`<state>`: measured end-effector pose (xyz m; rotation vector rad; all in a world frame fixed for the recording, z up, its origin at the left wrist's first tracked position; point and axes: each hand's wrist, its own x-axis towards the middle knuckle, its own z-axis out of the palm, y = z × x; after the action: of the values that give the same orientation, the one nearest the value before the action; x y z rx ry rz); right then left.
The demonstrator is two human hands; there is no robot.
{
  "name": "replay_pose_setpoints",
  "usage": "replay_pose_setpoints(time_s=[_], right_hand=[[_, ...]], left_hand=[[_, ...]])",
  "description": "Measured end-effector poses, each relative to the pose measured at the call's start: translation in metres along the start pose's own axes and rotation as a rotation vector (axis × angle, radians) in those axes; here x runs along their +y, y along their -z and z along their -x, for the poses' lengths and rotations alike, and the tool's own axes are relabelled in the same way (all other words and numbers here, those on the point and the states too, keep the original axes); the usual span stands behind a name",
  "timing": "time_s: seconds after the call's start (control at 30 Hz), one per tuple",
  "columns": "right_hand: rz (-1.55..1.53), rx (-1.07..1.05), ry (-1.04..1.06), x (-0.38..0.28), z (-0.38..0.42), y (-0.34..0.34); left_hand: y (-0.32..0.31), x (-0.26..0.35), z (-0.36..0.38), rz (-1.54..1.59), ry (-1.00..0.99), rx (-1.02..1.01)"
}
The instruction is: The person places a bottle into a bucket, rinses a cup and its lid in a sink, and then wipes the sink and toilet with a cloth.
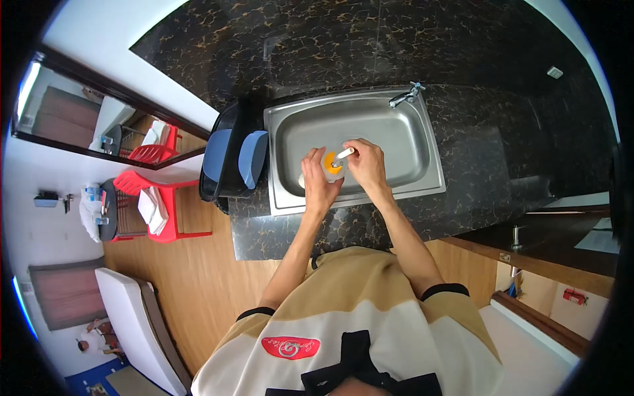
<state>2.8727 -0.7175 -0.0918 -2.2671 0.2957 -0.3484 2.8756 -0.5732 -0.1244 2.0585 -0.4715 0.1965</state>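
Observation:
Over the near part of the steel sink (pixel 350 123), my left hand (pixel 318 185) is wrapped round a small, pale, see-through cup (pixel 335 177). Bright orange contents (pixel 331 162) show inside it. My right hand (pixel 368 166) grips a utensil with a white handle (pixel 346 152), tilted down so that its metal end dips into the cup; its exact kind is too small to make out. A small whitish thing (pixel 301 180) shows beside the left hand's outer edge.
A chrome faucet (pixel 407 96) stands at the sink's back right corner. Left of the sink is a black rack (pixel 228 168) with blue plates (pixel 253 159). Dark marbled counter (pixel 475 158) surrounds the basin. Red chairs (pixel 173 204) stand to the left, and a person (pixel 100 336) is far off.

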Motion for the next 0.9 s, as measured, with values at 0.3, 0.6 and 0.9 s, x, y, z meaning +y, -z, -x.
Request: replay_pose_setpoints(time_s=[0.3,0.6,0.9], right_hand=[[-0.429,0.001,-0.312,0.074,-0.006,-0.007],[-1.141,0.014,-0.868,0.085,-0.011,-0.019],[-1.815,0.238,-0.748,0.106,-0.001,-0.062]], left_hand=[[-0.051,-0.002,0.002,0.039,0.010,0.049],[-0.061,-0.010,-0.015,0.020,0.093,0.102],[-0.076,-0.018,-0.042,0.096,0.288,0.041]])
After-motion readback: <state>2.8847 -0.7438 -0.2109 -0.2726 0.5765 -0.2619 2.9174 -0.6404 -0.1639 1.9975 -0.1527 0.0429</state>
